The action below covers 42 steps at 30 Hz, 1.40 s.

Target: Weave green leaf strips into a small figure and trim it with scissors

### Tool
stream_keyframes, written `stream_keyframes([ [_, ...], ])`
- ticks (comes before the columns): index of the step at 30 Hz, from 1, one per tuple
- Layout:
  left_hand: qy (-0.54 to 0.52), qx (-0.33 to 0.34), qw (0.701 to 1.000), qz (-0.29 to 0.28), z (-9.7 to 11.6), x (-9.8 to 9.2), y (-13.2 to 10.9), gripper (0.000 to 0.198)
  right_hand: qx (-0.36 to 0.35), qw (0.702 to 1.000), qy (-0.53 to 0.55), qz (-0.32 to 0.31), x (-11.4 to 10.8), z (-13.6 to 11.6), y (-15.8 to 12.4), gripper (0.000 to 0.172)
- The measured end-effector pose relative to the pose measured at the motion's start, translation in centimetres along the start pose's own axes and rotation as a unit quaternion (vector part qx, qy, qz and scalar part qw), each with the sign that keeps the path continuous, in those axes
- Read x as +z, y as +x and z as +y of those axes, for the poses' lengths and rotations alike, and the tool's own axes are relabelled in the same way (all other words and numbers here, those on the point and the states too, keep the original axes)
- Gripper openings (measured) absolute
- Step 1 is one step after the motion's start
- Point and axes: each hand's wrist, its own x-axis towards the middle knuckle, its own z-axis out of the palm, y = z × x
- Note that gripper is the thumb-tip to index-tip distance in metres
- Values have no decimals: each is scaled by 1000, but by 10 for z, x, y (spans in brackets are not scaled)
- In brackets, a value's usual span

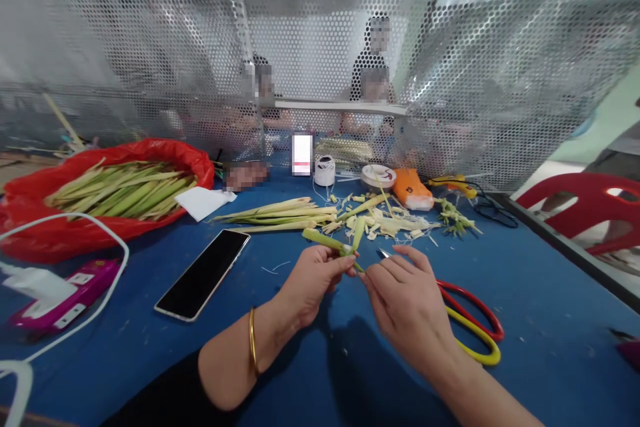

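Note:
My left hand pinches a small bundle of folded green leaf strips, with pale stalk ends spreading at its top. White wrapping shows at the middle of the bundle. My right hand has its thumb and index finger closed at the bundle's lower end, the other fingers curled. Under and beside this hand lie scissors with a red and a yellow handle; their tip shows past the knuckles. Beyond both hands are a pile of long leaf strips and scattered pale trimmings.
At left stand a red bag of leaf strips, a phone and a purple power strip with a white cable. Toward the back are a thread spool, a tape roll and an orange packet. People sit behind a perforated metal screen.

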Motion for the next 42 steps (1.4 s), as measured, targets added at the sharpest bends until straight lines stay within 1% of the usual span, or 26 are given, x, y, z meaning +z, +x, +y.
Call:
stream_keyframes([
  [6,-7,-23,999,23,6,-2,0,25,-9,1000,24,0,-4,-1,0,29],
  [9,-11,-36,999,26,7,-4,1,22,-5,1000,24,-1,-3,-1,-1,29],
  [11,-6,-47,999,18,9,-7,1,22,0,1000,24,-10,-4,1,0,30],
  [13,8,-59,998,-10,12,-11,2,24,7,999,30,-30,-8,5,2,30],
  [14,19,-65,997,-34,14,-13,1,25,13,998,38,-37,-11,9,3,28],
  [15,34,-72,995,-63,17,-15,1,27,23,998,47,-32,-14,13,4,26],
  [18,119,-84,979,-139,22,-17,-3,29,79,995,58,32,-21,24,7,18],
  [19,158,-83,971,-161,23,-16,-4,31,98,992,74,38,-21,26,7,18],
  [20,196,-82,960,-183,23,-14,-5,34,116,987,106,23,-20,27,8,19],
  [21,229,-82,948,-203,22,-12,-6,38,135,978,157,-13,-17,28,9,19],
  [22,254,-87,937,-222,20,-10,-7,40,152,961,223,-63,-14,27,9,17],
  [23,265,-95,930,-237,18,-8,-8,41,172,932,299,-112,-10,26,9,16],
  [24,264,-105,927,-246,16,-7,-9,38,198,893,376,-151,-6,24,9,13],
  [25,253,-112,927,-252,15,-6,-9,32,228,844,452,-177,-2,23,9,10],
  [27,212,-116,933,-265,13,-7,-9,21,284,729,589,-201,2,24,8,9],
  [28,192,-116,935,-274,12,-8,-9,23,303,672,644,-205,3,25,7,10],
  [29,177,-116,935,-283,12,-9,-9,26,312,626,683,-210,3,27,5,13],
  [30,167,-118,934,-293,13,-10,-9,28,310,595,708,-220,4,30,4,15],
  [31,158,-120,933,-299,13,-10,-9,28,303,579,720,-234,4,32,3,17],
  [32,152,-121,933,-304,14,-11,-9,27,295,573,724,-247,5,34,2,18],
  [34,152,-113,935,-301,14,-10,-10,25,290,576,721,-255,7,37,1,16],
  [36,167,-95,943,-272,13,-7,-10,24,306,589,713,-225,10,36,2,17],
  [39,192,-84,952,-225,11,-4,-10,22,336,619,691,-165,13,30,4,21],
  [42,204,-98,949,-221,11,-3,-11,21,341,639,674,-141,14,23,5,22],
])
